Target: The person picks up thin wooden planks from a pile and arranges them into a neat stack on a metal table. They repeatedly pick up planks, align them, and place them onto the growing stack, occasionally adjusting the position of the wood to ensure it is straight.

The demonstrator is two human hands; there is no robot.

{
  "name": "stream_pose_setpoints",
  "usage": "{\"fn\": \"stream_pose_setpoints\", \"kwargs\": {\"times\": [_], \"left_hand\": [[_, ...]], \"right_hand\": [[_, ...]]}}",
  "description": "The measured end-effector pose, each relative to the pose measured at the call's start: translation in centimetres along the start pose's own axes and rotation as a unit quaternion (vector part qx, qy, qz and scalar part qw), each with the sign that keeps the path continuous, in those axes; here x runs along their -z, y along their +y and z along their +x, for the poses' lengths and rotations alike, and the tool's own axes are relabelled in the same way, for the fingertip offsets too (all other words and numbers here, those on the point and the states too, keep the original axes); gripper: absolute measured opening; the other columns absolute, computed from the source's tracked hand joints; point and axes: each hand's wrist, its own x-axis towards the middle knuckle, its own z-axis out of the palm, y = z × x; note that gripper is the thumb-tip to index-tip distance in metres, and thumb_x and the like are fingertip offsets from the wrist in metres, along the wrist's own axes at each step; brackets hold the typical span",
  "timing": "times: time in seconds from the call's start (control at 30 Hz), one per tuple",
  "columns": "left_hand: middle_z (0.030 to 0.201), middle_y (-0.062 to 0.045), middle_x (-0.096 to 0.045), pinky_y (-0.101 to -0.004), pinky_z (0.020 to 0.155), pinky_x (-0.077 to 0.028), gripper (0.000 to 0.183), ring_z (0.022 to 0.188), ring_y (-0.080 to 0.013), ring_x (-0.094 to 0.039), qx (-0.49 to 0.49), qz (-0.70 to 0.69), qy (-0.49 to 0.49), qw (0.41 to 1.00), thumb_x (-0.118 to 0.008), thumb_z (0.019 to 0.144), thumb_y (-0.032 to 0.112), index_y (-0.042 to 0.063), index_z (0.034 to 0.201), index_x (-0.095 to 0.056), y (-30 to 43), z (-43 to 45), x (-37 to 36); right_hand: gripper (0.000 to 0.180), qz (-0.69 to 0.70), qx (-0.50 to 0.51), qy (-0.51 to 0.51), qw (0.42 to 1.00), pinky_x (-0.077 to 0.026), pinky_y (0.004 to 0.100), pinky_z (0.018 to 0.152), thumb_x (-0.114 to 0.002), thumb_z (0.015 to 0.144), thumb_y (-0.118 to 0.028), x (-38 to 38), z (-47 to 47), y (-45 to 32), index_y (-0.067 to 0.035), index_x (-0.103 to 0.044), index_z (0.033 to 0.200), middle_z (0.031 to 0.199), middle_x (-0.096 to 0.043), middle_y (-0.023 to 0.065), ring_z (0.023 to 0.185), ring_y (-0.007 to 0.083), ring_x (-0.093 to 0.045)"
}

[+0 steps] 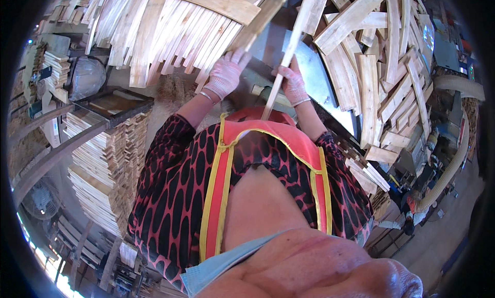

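My right hand (294, 83), in a white knit glove with a pinkish tinge, grips a narrow wooden strip (288, 54) that runs from the top of the view down to my red apron. In a matching glove, my left hand (226, 71) touches the near end of a wider board (265, 19), which is blurred; whether the fingers close round it I cannot tell. Left of that board, many wooden slats (185, 31) lie side by side with a board (209, 2) across them. A smooth metal surface (309, 69) shows beyond and beside my right hand.
Loose boards (369, 93) are heaped on the right. At the left stands a tall stack of slats (96, 162) beside a dark metal frame (112, 104). A floor fan (41, 199) is at the far left. A ribbed hose (448, 174) and another person (410, 216) are at the right.
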Motion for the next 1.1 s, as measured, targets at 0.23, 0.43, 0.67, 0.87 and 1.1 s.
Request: {"fn": "stream_pose_setpoints", "kwargs": {"times": [0.23,0.43,0.67,0.87,1.1], "left_hand": [[0.146,-0.014,-0.058,-0.0507,0.107,-0.05,0.057,0.128,-0.034,-0.06,0.027,-0.052,0.062,0.996,-0.059,0.092,0.012,0.017,0.149,-0.057,-1.6,0.4,2.1],[0.159,-0.014,-0.05,-0.0543,0.125,-0.027,0.073,0.148,-0.0331,-0.044,0.053,-0.048,0.063,0.995,-0.065,0.095,0.04,0.01,0.159,-0.046,-0.6,1.4,2.2],[0.158,-0.012,-0.05,-0.0569,0.123,-0.029,0.065,0.148,-0.0336,-0.043,0.032,0.062,0.067,0.995,-0.058,0.091,0.014,0.013,0.156,-0.05,-1.2,3.3,1.4],[0.151,-0.011,-0.052,-0.0527,0.122,-0.032,0.072,0.145,-0.0322,-0.044,0.036,0.015,0.106,0.994,-0.069,0.081,0.017,0.013,0.15,-0.054,-1.6,3.9,1.7],[0.152,-0.01,-0.052,-0.0532,0.123,-0.031,0.068,0.148,-0.0321,-0.042,0.054,0.001,0.09,0.994,-0.07,0.081,0.016,0.012,0.147,-0.056,-1.5,4.5,2.0]], "right_hand": [[0.059,0.071,-0.108,-0.034,0.991,-0.056,0.0377,0.085,-0.075,0.094,-0.02,-3.9,4.5,4.3,-0.01,-0.053,0.147,0.109,-0.063,0.0031,0.099,0.0193,-0.061],[0.058,-0.529,0.063,-0.079,0.842,-0.055,0.0437,0.094,-0.069,0.102,-0.044,-6.3,11.2,1.8,0.003,-0.062,0.134,0.112,-0.076,0.018,0.109,0.0363,-0.072],[0.073,-0.142,0.21,0.218,0.942,-0.04,0.0411,0.121,-0.08,0.093,-0.017,-2.0,13.0,-3.5,0.005,-0.045,0.154,0.156,-0.053,0.0244,0.145,0.034,-0.052],[0.082,-0.454,0.172,0.271,0.831,-0.046,0.0457,0.115,-0.08,0.089,-0.037,4.1,19.3,-11.5,0.005,-0.049,0.152,0.141,-0.065,0.0271,0.13,0.0407,-0.062],[0.041,0.24,-0.04,0.018,0.97,-0.058,0.052,0.105,-0.074,0.098,-0.018,2.8,32.1,-16.9,-0.002,-0.065,0.135,0.127,-0.073,0.0154,0.117,0.0331,-0.07]]}}
